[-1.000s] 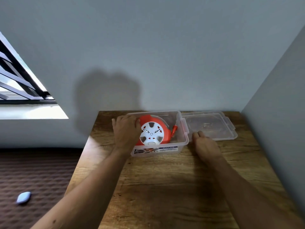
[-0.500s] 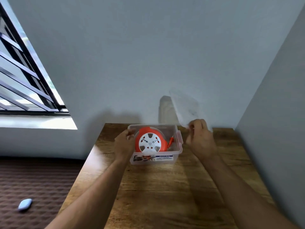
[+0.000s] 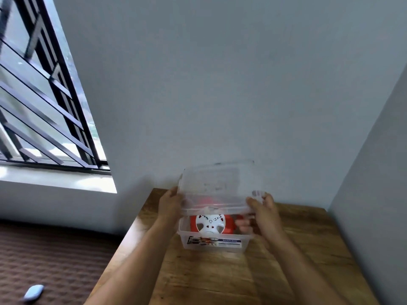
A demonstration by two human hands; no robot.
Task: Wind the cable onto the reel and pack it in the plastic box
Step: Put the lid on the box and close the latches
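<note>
A clear plastic box [image 3: 212,245] with a printed label stands near the far end of the wooden table [image 3: 231,278]. Inside it lies the orange cable reel [image 3: 210,223] with its white hub facing up. Just above the box I hold the clear lid [image 3: 218,188], tilted with its far edge raised. My left hand [image 3: 170,205] grips the lid's left edge and my right hand [image 3: 264,211] grips its right edge. The lid blurs the upper part of the reel.
Grey walls close in behind the table and along its right side [image 3: 370,194]. A barred window [image 3: 39,102] is at the left. Left of the table lies brown textured flooring with a small pale blue object [image 3: 34,292] on it.
The lid went from lying on the table right of the box to being lifted by my right hand, then over the box. My left hand left the box's side and took the lid's left edge.
</note>
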